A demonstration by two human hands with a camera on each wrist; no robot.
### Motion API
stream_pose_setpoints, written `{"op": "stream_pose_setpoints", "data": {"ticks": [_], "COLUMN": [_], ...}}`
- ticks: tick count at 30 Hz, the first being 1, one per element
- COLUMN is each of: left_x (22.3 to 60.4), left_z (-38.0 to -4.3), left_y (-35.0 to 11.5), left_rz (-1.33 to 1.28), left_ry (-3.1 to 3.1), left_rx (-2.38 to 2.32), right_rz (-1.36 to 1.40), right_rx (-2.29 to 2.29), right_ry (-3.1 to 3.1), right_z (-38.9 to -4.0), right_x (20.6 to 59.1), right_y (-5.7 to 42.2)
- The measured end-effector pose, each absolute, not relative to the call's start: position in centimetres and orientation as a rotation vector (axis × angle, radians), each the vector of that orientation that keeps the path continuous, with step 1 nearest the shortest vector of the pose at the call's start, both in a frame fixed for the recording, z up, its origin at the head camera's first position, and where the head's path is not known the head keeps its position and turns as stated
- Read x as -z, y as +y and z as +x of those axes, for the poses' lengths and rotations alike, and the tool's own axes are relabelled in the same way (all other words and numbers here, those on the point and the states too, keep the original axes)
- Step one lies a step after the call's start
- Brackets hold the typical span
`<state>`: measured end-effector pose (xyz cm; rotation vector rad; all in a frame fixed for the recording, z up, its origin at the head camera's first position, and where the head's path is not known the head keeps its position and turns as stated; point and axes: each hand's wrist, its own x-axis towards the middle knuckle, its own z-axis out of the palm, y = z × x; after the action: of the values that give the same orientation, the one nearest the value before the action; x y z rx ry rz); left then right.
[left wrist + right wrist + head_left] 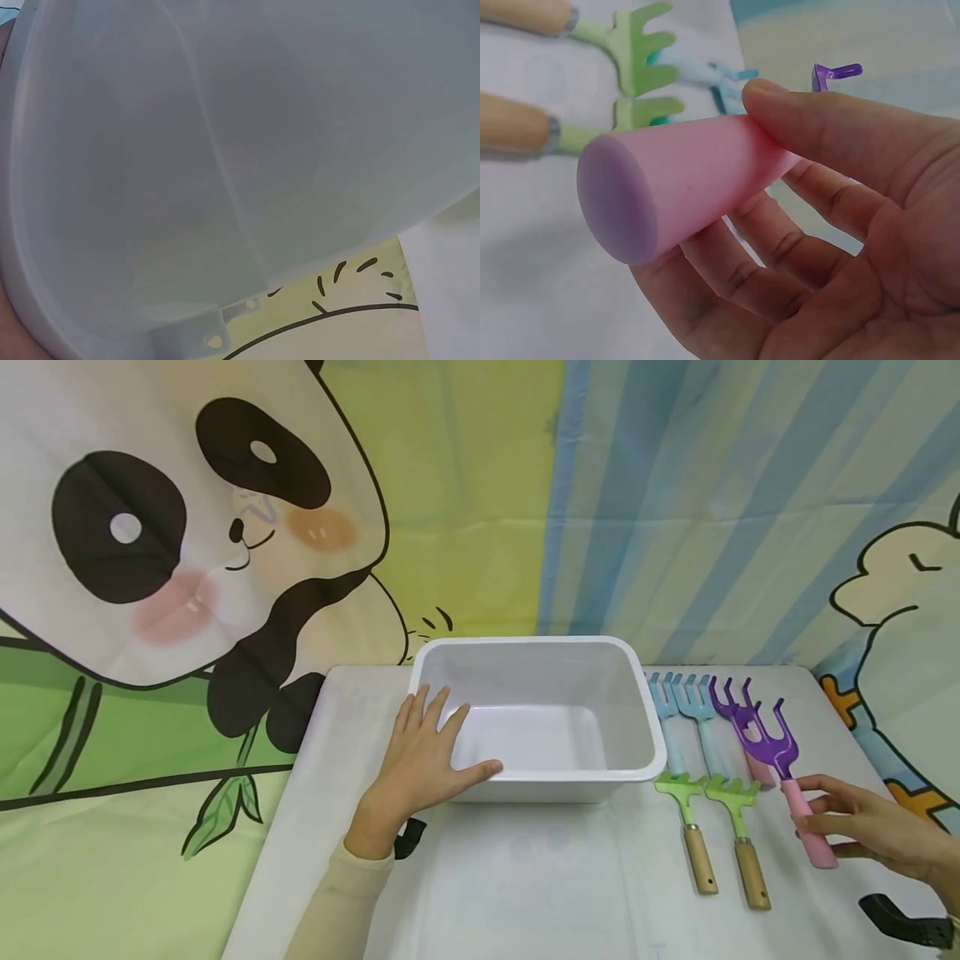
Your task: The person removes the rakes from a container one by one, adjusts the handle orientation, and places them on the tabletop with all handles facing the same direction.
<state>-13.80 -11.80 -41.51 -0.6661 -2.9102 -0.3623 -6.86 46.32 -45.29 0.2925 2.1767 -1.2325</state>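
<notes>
A white plastic tub (525, 775) stands on the table with its inside bare. Spread and straight, the fingers of my left hand (420, 756) rest at the tub's left front rim; the left wrist view is filled by the tub's wall (247, 150). On the right, my right hand (873, 822) grips a hand rake by its pink handle (812, 835), its purple tines pointing away and up. The right wrist view shows the thumb on top of that handle (690, 176) and curled fingers below. Another purple hand rake (738, 708) lies just behind it, partly hidden.
Light blue hand rakes (697, 706) lie beside the tub's right side. Nearer are two green hand rakes (738, 797) with wooden handles. All lie on a white-covered table (525, 885). A printed panda curtain (465, 510) hangs behind the table.
</notes>
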Motion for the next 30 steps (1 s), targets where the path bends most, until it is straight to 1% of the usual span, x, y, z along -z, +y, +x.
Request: {"op": "stream_pose_setpoints", "data": {"ticks": [15,22,30], "left_x": [41.5,41.5,41.6], "left_z": [-13.6,-13.5,-13.6], "left_y": [-11.8,-11.8,-11.7], "left_rz": [-0.657,-0.657,-0.658], "left_ry": [-2.917,-2.922,-2.915], "left_rx": [0.382,0.383,0.387], "right_rz": [0.724,0.758,0.706], "right_rx": [1.314,1.275,1.216], "right_ry": [1.926,1.902,1.939], "right_z": [-1.4,-0.1,0.0], "right_x": [51.8,53.5,53.7], "right_y": [50.6,51.3,50.4]}}
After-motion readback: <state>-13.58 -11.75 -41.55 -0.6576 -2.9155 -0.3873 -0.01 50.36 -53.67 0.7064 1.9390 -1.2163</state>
